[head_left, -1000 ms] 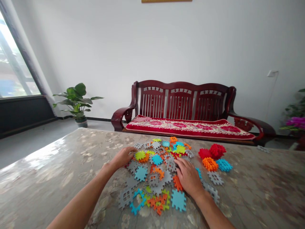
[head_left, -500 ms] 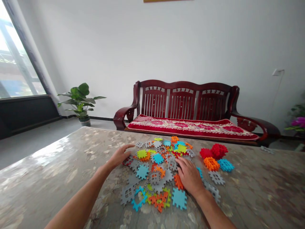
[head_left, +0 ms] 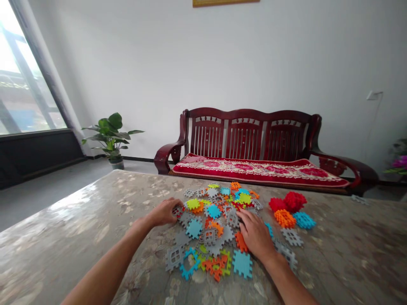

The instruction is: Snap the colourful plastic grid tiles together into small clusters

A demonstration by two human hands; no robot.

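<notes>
Interlocking plastic tiles in grey, blue, orange and lime green lie in a loose heap on the table. My left hand (head_left: 165,212) is at the heap's left edge, its fingers and thumb curled round a grey window tile (head_left: 178,210). On the right side my right hand (head_left: 256,232) rests with fingers stretched out, the tips touching a grey window tile (head_left: 232,218). Beneath its wrist side sits an orange tile (head_left: 241,242). A light blue tile (head_left: 242,263) and a blue frame piece (head_left: 190,263) lie at the near edge of the heap.
Right of the heap stand stacks of red tiles (head_left: 294,201), orange tiles (head_left: 285,219) and blue tiles (head_left: 304,220). A grey window tile (head_left: 291,237) lies before them. Beyond the patterned table (head_left: 95,228) are a wooden bench (head_left: 244,135) and a potted plant (head_left: 111,133).
My left hand has moved in slightly, its fingers curling from stretched out to closed round the grey window tile. My right hand stays at the same tiles. The view has shifted slightly.
</notes>
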